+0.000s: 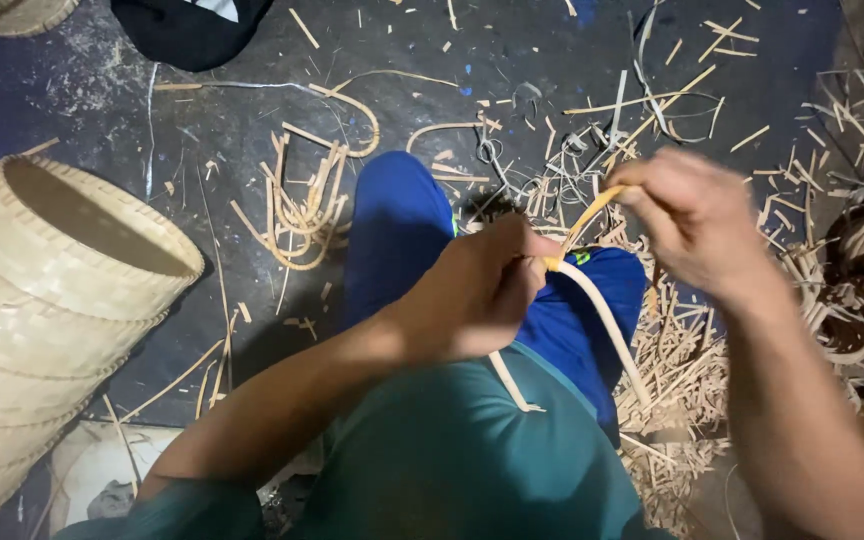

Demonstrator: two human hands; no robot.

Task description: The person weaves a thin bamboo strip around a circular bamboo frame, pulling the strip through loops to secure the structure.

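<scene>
Fingers (pixel 522 262) of the left hand (pixel 477 290) are closing tightly around a pale cane strip (pixel 602 320), pinching it just above the blue-clad knee (pixel 397 235), while the right hand (pixel 692 215) is gripping the strip's upper end between thumb and fingertips, near the left and a little higher. Between the two grips the strip is bending sharply; its longer part is curving down toward the lap. It is looking like one strip being worked at a time, and this one is only partly shaped. Finished work is showing already: stacked woven baskets (pixel 62 290) are lying on the floor (pixel 252 100) at the left. Plenty seems left, judging by the curved cane pieces (pixel 302 205) and the heap of shavings (pixel 682 380) lying around the knee.
</scene>
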